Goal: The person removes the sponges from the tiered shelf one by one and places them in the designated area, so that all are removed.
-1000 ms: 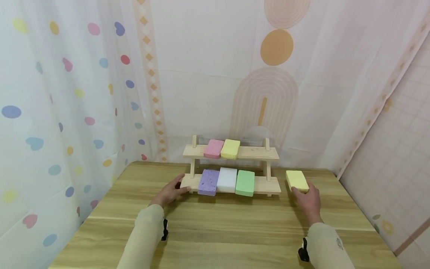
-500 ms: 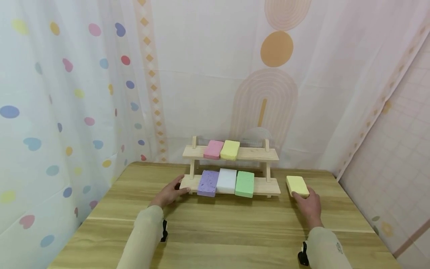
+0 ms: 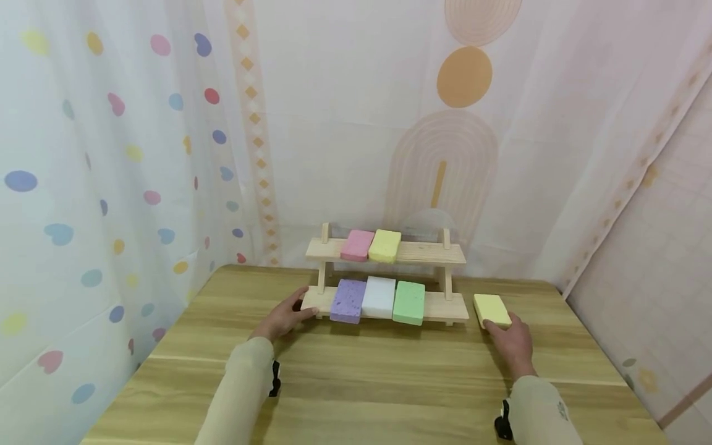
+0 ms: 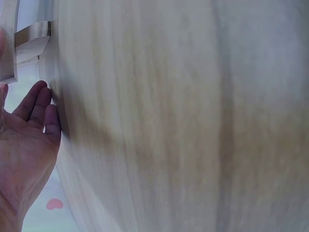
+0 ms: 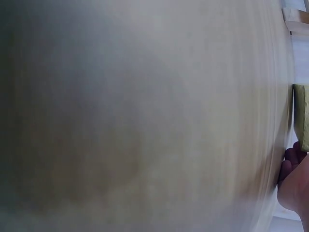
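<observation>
My left hand (image 3: pixel 282 318) grips the left end of the lower board of a two-tier wooden rack (image 3: pixel 431 252), thumb at the front edge. In the left wrist view its other fingers (image 4: pixel 37 104) hang loosely beside the rack's end (image 4: pixel 7 48). To the right of the rack, my right hand (image 3: pixel 513 343) pinches a pale yellow sponge (image 3: pixel 492 310) low over the table. On the upper board sit a pink sponge (image 3: pixel 358 245) and a yellow sponge (image 3: pixel 385 246). Side by side on the lower board lie a purple sponge (image 3: pixel 348 301), a white sponge (image 3: pixel 379 296) and a green sponge (image 3: pixel 408 303).
The wooden table (image 3: pixel 389 383) carries the rack near its back edge. Behind it hangs a patterned curtain (image 3: pixel 345 154), with a dotted curtain (image 3: pixel 128 154) at the left and a checked one (image 3: pixel 656 278) at the right.
The right hand has brought the pale yellow sponge slightly down and nearer to me. The left hand keeps its place on the rack; the head view shifts a little.
</observation>
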Action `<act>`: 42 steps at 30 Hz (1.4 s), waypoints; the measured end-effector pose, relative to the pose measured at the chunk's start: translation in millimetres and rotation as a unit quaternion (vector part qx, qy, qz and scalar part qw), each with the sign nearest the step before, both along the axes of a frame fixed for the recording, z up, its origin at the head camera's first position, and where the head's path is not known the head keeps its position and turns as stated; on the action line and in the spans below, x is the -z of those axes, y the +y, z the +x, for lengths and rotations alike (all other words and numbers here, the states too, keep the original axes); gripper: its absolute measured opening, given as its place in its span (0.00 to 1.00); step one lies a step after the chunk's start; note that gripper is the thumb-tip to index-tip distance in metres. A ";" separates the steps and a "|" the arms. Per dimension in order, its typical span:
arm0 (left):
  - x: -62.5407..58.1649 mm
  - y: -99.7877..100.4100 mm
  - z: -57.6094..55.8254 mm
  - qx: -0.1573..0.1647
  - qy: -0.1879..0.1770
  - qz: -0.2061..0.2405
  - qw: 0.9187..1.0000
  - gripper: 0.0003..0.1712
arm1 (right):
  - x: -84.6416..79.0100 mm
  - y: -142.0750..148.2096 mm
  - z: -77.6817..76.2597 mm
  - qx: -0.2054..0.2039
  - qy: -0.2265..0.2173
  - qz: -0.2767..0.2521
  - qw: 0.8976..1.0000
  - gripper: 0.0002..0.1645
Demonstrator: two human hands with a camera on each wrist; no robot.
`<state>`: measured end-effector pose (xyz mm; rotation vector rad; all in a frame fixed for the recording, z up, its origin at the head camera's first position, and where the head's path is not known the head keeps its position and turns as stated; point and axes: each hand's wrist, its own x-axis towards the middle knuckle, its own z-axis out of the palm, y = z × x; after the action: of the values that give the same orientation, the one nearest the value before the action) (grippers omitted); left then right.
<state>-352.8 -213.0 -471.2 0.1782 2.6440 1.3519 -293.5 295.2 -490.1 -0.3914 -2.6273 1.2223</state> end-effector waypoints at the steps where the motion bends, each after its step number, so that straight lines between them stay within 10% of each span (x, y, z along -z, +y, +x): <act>1: -0.9 0.1 0.2 0.000 0.000 -0.001 1.000 0.50 | -0.4 -0.1 -0.1 -0.001 0.003 0.002 1.000 0.45; 26: -1.1 -3.6 -5.5 0.000 0.003 0.004 1.000 0.51 | -14.2 -2.9 3.8 -0.013 -0.036 -0.013 0.999 0.55; 42: 2.5 -2.3 -3.1 0.007 0.005 0.000 1.000 0.52 | -42.0 -17.1 -1.5 0.056 0.063 -0.008 0.996 0.51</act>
<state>-355.9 -215.3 -473.7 0.2026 2.6455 1.3513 -295.0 278.0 -448.1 -0.4424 -2.4562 1.1934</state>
